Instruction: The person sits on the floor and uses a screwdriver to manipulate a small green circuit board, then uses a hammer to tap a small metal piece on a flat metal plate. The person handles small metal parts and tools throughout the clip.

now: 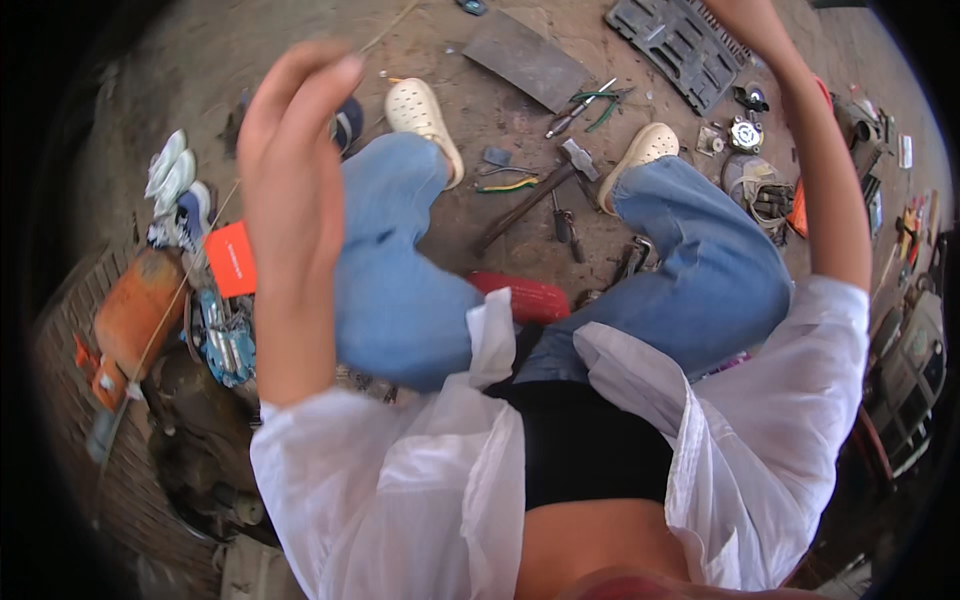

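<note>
My left hand (297,120) is raised on the left, slightly blurred. Its fingers are stretched and a little bent to the right, with nothing visible in them. A thin cord (180,285) crosses the picture behind or beside this hand; I cannot tell if they touch. At the upper right edge my right hand (738,14) is mostly cut off, its fingers out of the picture, near a black moulded tool case (672,48). On the floor between my feet lie a hammer (535,205), green-handled pliers (603,110), a yellow-handled tool (510,186) and a red rounded object (527,298).
A flat metal plate (527,60) lies beyond my feet. On the left are shoes (172,170), an orange box (230,262) and an orange tank-like object (140,310). Metal parts (746,134) and a rounded grey object (748,180) sit right of my right foot.
</note>
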Action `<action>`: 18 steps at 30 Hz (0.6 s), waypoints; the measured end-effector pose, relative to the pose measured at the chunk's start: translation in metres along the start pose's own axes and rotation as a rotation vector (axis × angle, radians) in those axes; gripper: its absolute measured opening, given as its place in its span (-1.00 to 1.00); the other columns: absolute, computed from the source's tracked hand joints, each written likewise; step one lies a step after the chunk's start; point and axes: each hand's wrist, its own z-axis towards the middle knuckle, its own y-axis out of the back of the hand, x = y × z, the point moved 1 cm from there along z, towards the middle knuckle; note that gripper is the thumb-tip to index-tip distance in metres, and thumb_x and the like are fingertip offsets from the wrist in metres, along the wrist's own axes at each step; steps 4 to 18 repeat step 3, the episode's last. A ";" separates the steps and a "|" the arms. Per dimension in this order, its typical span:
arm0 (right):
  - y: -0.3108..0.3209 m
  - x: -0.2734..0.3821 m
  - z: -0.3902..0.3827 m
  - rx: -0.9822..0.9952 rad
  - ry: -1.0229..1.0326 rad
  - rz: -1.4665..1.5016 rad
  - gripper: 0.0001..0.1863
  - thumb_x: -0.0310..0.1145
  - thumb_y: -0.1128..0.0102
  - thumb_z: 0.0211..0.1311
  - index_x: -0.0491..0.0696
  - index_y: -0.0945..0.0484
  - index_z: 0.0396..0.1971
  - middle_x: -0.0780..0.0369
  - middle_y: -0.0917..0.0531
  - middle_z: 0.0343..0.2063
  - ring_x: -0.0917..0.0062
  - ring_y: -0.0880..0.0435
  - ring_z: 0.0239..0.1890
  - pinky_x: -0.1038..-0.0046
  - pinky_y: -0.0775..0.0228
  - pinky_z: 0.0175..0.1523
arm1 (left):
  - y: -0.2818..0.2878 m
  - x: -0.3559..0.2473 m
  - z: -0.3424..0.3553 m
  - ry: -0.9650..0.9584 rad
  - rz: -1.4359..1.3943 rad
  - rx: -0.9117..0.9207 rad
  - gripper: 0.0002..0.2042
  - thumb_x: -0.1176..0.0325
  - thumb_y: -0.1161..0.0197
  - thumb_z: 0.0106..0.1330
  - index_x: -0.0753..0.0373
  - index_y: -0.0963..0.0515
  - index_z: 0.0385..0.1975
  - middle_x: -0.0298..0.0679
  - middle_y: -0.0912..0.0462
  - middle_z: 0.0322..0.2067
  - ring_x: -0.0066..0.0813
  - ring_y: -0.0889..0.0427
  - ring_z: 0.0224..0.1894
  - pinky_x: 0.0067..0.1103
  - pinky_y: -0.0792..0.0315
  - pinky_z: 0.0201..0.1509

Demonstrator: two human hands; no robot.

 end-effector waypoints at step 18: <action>-0.092 -0.109 0.071 -0.201 0.094 -0.111 -0.73 -0.32 -0.20 0.09 -0.12 -0.49 -0.22 0.07 -0.54 -0.29 0.33 -0.53 -0.30 0.39 -0.40 -0.20 | 0.016 0.031 0.012 0.305 -0.148 0.153 -0.78 0.43 -0.22 0.11 0.23 -0.51 -0.22 -0.11 -0.49 -0.10 -0.32 -0.38 0.08 -0.36 -0.04 0.29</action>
